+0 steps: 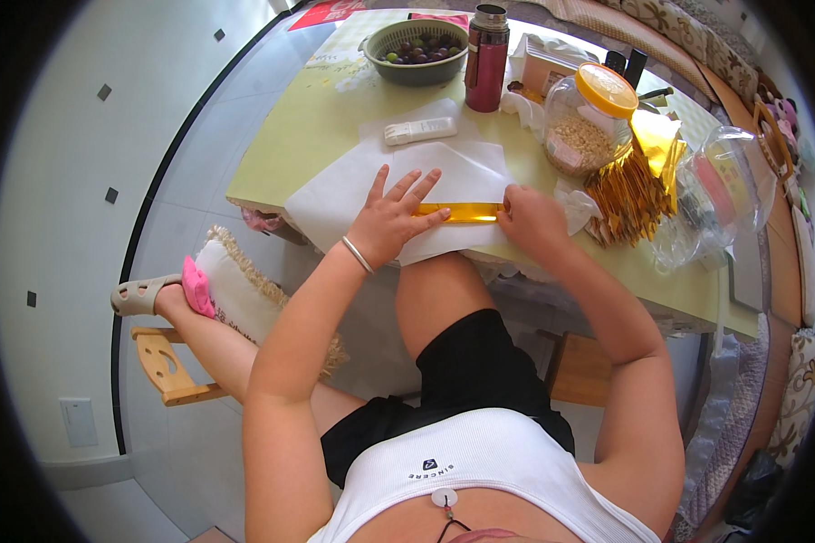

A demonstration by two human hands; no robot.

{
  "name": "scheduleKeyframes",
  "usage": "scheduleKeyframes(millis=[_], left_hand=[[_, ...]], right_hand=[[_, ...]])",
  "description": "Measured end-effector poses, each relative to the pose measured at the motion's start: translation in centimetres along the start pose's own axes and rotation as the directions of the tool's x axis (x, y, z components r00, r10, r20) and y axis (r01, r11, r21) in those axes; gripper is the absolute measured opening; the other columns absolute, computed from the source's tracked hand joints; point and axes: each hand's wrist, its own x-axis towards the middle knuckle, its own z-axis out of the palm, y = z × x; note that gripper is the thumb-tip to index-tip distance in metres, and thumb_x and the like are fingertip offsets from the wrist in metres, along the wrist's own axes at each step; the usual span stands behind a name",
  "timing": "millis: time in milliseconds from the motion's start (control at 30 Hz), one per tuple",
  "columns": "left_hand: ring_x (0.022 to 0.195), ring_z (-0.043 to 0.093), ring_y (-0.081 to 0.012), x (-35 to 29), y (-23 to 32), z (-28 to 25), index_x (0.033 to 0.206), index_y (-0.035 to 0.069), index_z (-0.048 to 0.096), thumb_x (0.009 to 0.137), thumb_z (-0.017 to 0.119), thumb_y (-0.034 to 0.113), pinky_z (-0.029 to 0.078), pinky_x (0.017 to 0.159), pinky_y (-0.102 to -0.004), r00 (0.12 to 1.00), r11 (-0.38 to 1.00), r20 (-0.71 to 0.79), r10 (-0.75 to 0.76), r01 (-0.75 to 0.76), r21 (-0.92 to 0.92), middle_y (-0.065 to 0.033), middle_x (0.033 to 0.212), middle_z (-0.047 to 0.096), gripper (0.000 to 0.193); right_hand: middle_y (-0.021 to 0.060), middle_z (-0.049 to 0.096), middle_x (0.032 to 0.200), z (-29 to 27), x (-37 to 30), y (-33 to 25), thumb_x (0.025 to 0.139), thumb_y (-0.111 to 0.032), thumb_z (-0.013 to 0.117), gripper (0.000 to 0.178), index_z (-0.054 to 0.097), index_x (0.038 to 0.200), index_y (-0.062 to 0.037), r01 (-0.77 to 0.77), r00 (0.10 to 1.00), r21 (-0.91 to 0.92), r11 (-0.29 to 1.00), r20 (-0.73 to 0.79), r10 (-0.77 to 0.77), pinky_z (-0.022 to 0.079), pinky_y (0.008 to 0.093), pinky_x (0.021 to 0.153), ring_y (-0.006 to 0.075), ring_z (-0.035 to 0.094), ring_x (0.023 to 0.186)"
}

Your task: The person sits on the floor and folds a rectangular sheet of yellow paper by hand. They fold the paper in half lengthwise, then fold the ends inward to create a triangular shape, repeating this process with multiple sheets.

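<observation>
A narrow folded strip of shiny gold foil paper (471, 214) lies across white sheets of paper (475, 163) at the table's near edge. My left hand (391, 213) rests over its left end, fingers spread, with the thumb pressing along the strip. At the other end my right hand (527, 217) is closed, its fingertips pinching the foil. A small white bottle (421, 131) lies on its side on the paper, beyond my left hand. To the right of my right hand stands a thick pile of folded gold foil pieces (629, 195).
On the yellow-green table (276, 149) stand a basin (385, 68) of grapes, a dark red thermos (486, 68) and an orange-lidded jar (580, 136) of flakes. A clear plastic bag (711, 199) sits at the right. Below are a cushion (235, 276) and a wooden stool (167, 362).
</observation>
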Motion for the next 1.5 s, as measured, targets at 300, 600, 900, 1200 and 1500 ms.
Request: scheduleKeyframes(millis=[300,600,900,1200,1500], left_hand=[[0.142,0.041,-0.0272,0.5,-0.1,-0.2,0.132,0.042,0.062,0.089,0.056,0.009,0.016,0.119,-0.0600,0.991,0.998,0.133,-0.035,0.041,-0.042,-0.0064,0.162,0.032,0.054],[0.142,0.042,-0.0333,-1.8,-1.4,-1.5,0.131,0.010,0.063,0.087,0.064,0.021,0.017,0.121,-0.0571,0.991,0.991,0.018,-0.131,0.131,-0.010,-0.0203,0.144,0.053,0.046],[0.147,0.029,-0.0400,-1.7,5.0,0.6,0.148,-0.010,0.033,0.085,0.062,0.064,0.022,0.120,-0.0515,0.931,0.932,0.203,-0.302,0.333,-0.142,-0.0287,0.155,0.034,0.102],[0.141,0.037,-0.0402,-3.3,3.9,-0.2,0.132,-0.005,0.056,0.088,0.065,0.050,0.023,0.117,-0.0571,0.906,0.910,0.108,-0.409,0.414,-0.026,-0.0240,0.146,0.047,0.071],[0.098,0.060,-0.0287,2.1,2.4,-1.3,0.083,0.010,0.070,0.074,0.069,0.019,0.039,0.101,-0.0506,0.976,0.981,0.106,-0.190,0.184,0.063,-0.0096,0.091,0.066,0.013]], right_hand=[[0.0183,0.034,0.159,3.8,-2.3,-2.6,0.094,-0.042,0.060,0.075,0.036,0.151,0.0013,0.533,0.846,-0.039,0.845,0.017,-0.533,0.016,0.0454,0.124,0.0323,0.027,0.150],[0.0179,0.027,0.162,3.6,-2.8,-2.5,0.090,-0.053,0.062,0.089,0.030,0.154,0.0009,0.513,0.858,-0.050,0.857,0.078,-0.508,0.017,0.0453,0.124,0.0314,0.021,0.152],[0.0202,0.028,0.161,3.8,-2.9,-1.4,0.088,-0.055,0.064,0.094,0.030,0.153,0.0031,0.529,0.848,-0.057,0.847,0.061,-0.526,0.018,0.0444,0.123,0.0321,0.022,0.152],[0.0192,0.038,0.156,1.7,-4.9,2.5,0.097,-0.045,0.057,0.071,0.042,0.146,0.0030,0.406,0.914,-0.056,0.912,0.005,-0.406,0.025,0.0463,0.121,0.0327,0.032,0.147],[0.0111,0.067,0.112,0.9,-1.3,-0.2,0.083,-0.020,0.069,0.024,0.063,0.100,-0.0034,0.565,0.806,-0.073,0.822,-0.160,-0.569,0.043,0.0449,0.107,0.0281,0.062,0.111]])
